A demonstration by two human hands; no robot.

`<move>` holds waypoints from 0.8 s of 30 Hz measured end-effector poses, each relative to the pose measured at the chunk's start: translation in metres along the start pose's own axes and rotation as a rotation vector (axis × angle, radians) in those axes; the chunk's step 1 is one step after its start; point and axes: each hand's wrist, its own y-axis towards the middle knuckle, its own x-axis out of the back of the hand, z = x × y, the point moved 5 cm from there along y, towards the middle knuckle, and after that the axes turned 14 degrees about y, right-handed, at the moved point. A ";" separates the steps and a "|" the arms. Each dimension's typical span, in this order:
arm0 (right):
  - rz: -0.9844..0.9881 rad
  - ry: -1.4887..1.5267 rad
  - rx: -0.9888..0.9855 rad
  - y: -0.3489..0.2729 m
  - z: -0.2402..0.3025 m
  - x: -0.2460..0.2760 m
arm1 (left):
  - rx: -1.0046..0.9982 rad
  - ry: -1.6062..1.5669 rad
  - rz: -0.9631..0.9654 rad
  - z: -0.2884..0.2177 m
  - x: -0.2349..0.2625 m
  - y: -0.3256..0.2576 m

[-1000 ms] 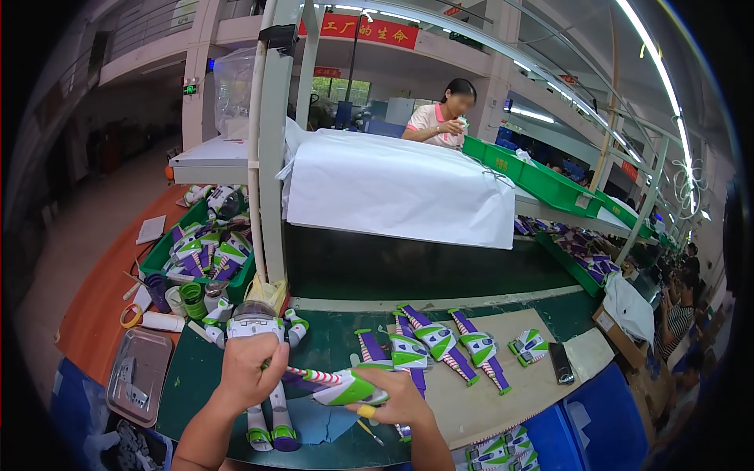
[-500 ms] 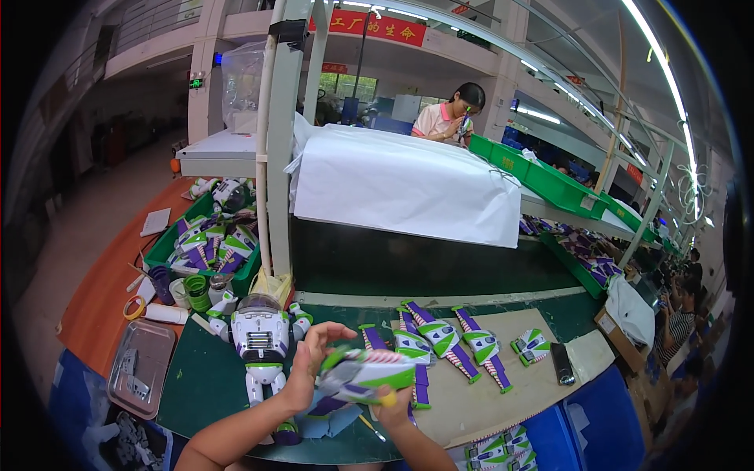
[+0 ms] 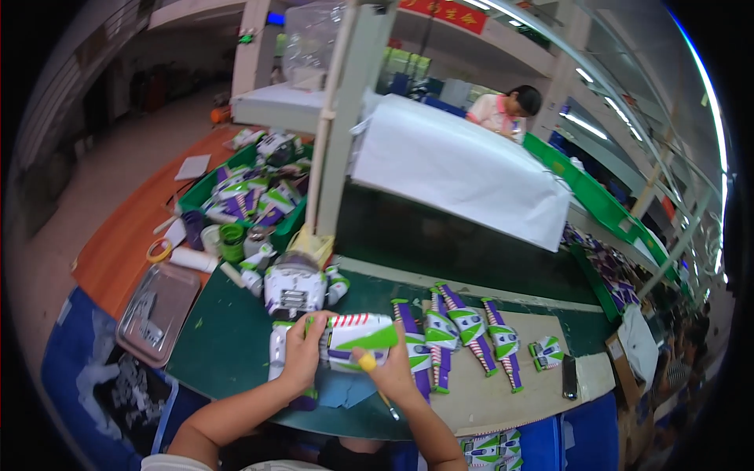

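Between my two hands is a white, green and purple toy wing-pack part (image 3: pixel 361 331) with red stripes along its top edge. My left hand (image 3: pixel 302 349) is closed on its left end. My right hand (image 3: pixel 393 370) grips the right end, its thumb in a yellow finger cover (image 3: pixel 367 361) pressed to the face. Just behind my left hand lies a toy astronaut figure (image 3: pixel 294 286) on the green table, partly hidden by the hand. A blue cloth (image 3: pixel 345 390) lies below the held part, and a thin paintbrush (image 3: pixel 388 406) lies near my right wrist.
Several winged toy parts (image 3: pixel 472 326) lie on a brown board (image 3: pixel 542 400) to the right, with a black slim object (image 3: pixel 569 377) beside them. A green crate (image 3: pixel 206 192) of toy parts, paint jars (image 3: pixel 232 242) and a metal tray (image 3: pixel 188 294) stand left. A co-worker (image 3: pixel 503 114) sits beyond.
The view has swung left. The held part, blurred and tilted before, is now level, and my left hand has closed on its left end.
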 end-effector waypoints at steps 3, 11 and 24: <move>-0.061 -0.035 -0.009 0.034 0.022 -0.032 | -0.029 -0.047 -0.211 0.014 0.028 -0.001; 0.181 -0.279 0.304 0.115 -0.008 -0.139 | -0.014 -0.245 -0.396 0.048 0.103 0.035; 0.126 -0.574 0.374 0.130 -0.002 -0.159 | 0.204 -0.489 -0.082 0.106 0.122 0.108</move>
